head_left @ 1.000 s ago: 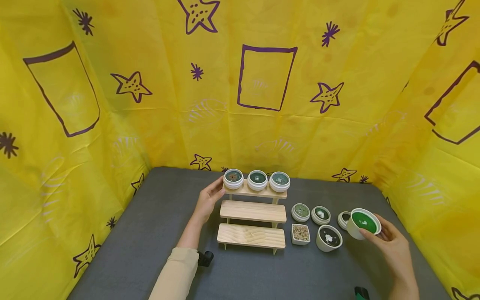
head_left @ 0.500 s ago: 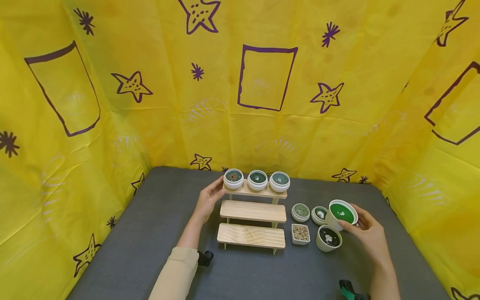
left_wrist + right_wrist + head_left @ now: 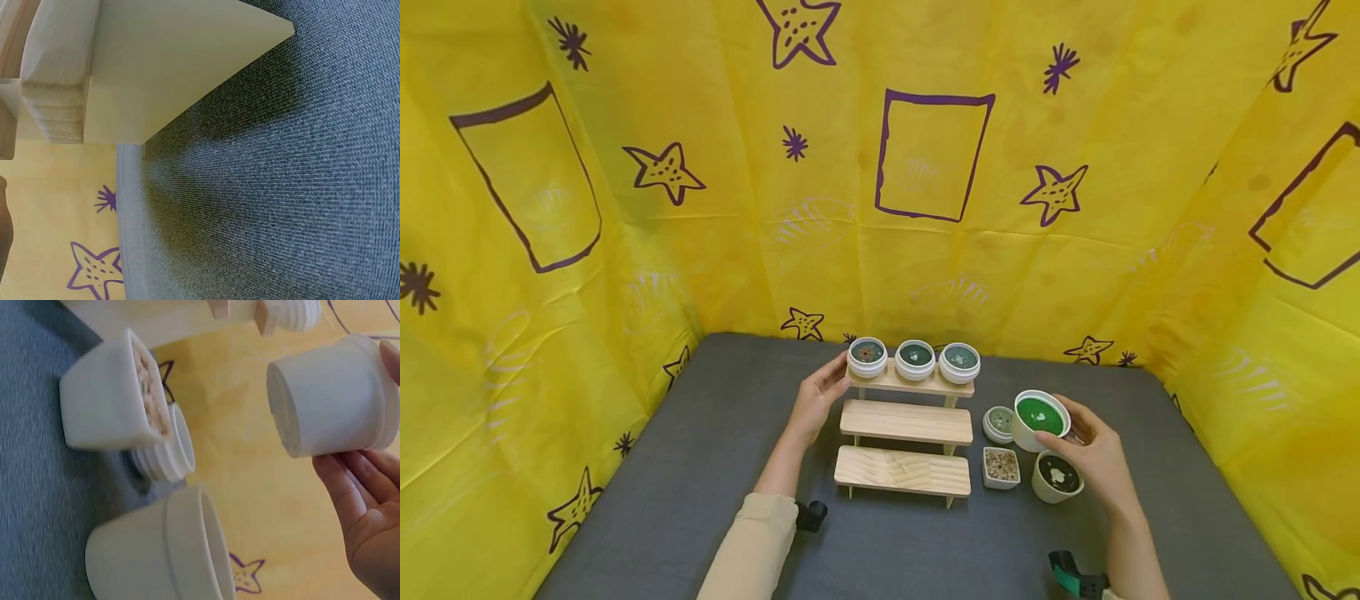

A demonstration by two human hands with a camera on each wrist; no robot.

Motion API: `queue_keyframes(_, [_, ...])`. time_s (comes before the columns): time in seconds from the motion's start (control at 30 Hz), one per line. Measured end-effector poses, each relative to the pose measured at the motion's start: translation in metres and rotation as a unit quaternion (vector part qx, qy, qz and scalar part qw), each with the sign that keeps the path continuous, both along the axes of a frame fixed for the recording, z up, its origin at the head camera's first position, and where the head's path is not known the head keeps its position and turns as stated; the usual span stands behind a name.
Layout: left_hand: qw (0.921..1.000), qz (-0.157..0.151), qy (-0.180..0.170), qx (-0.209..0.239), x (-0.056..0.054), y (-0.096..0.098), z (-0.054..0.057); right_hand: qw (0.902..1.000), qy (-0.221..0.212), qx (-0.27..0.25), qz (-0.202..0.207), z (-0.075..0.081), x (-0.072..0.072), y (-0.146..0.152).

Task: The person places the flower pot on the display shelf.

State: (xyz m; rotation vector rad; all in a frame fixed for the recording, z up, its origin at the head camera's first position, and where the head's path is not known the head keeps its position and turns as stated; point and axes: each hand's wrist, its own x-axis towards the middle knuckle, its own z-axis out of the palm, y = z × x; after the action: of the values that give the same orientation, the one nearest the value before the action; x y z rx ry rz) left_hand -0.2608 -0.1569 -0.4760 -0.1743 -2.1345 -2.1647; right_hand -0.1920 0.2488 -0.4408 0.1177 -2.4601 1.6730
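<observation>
- The right hand (image 3: 1096, 454) has its fingers curled round the green-filled pot (image 3: 1037, 421), up between it and the wooden steps (image 3: 906, 422).
- The left hand (image 3: 812, 404) is at the top step's (image 3: 891, 377) left end; I can't tell if it pinches.

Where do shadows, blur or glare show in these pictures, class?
Left wrist: dark shadow on the grey woven tabletop beside the pale wooden stand; right wrist: gravel in the square white pot looks slightly soft; head: even light, possible glare inside the green-filled round white pot.
</observation>
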Motion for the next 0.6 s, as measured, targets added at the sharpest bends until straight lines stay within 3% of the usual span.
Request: queue_keyframes(0.6, [1.0, -0.001, 0.0, 0.004, 0.0, 0.0, -0.001, 0.9953, 0.034, -0.014, 0.09, 0.007, -0.008, -0.055])
